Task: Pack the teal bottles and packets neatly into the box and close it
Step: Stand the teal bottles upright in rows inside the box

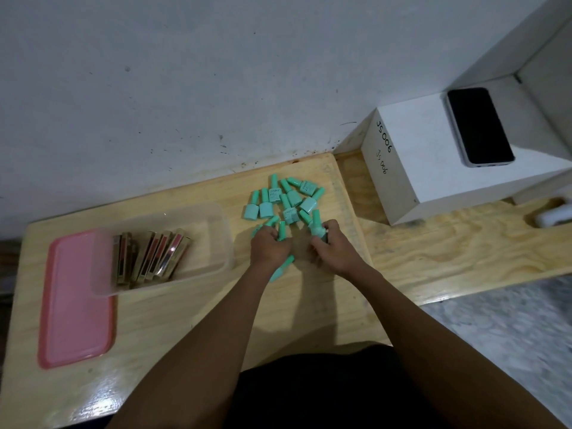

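Several small teal bottles (286,198) lie scattered on the wooden table (216,305) near the wall. My left hand (268,246) is closed around a few of them, their caps sticking out past my fingers, and one teal bottle (282,268) shows below my wrist. My right hand (330,244) grips another teal bottle (316,222) at the pile's near right edge. A clear plastic box (198,267) stands to the left, holding several gold and red packets (151,258). Its pink lid (77,300) lies flat beside it, partly under the box.
A white cardboard box (411,162) marked JS006 stands at the right, with a black phone (479,126) on top. The wall runs close behind the pile. A white object (554,215) sits in a cutout at the far right. Grey floor lies beyond the table's right edge.
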`<action>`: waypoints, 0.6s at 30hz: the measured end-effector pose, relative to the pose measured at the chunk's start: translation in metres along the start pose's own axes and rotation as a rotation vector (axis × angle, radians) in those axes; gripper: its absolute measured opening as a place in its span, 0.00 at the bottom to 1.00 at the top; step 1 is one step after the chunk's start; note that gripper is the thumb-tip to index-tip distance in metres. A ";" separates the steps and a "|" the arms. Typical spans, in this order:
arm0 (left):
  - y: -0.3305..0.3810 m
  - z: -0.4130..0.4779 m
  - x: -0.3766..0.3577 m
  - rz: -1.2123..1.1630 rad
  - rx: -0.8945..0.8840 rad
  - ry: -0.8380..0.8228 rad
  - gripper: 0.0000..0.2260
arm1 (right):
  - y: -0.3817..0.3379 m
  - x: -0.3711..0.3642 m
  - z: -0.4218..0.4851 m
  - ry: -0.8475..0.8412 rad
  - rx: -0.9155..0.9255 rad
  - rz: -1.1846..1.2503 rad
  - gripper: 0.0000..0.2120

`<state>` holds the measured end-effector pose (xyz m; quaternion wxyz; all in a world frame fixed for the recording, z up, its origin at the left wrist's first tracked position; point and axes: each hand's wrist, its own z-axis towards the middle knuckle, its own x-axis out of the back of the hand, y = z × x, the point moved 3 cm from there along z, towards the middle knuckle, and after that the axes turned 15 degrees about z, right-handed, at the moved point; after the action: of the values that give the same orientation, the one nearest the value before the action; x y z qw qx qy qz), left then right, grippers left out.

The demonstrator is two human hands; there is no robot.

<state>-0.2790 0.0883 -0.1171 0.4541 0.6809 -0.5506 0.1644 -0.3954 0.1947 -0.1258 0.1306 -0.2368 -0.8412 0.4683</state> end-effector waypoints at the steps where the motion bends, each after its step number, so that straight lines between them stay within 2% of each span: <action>1: 0.000 0.001 0.002 -0.030 0.004 -0.007 0.09 | -0.001 0.001 0.000 0.002 0.007 0.021 0.09; 5: -0.003 0.000 0.009 -0.238 0.005 -0.095 0.10 | -0.008 -0.001 0.000 0.015 -0.027 0.180 0.08; 10: -0.003 -0.007 0.024 -0.527 0.053 -0.240 0.03 | -0.014 -0.008 0.000 0.001 -0.146 0.457 0.14; 12: -0.002 -0.012 0.029 -0.653 0.062 -0.313 0.08 | -0.017 -0.012 0.000 0.003 -0.161 0.529 0.17; 15: -0.003 -0.019 0.037 -0.793 0.047 -0.406 0.13 | -0.026 -0.019 -0.005 -0.027 -0.141 0.563 0.13; 18: -0.008 -0.024 0.045 -0.844 0.024 -0.448 0.13 | -0.034 -0.025 -0.007 -0.072 -0.119 0.548 0.07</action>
<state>-0.2497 0.0799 -0.0756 0.3436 0.8689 -0.3082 -0.1789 -0.3804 0.1718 -0.0933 -0.0449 -0.4457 -0.7759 0.4442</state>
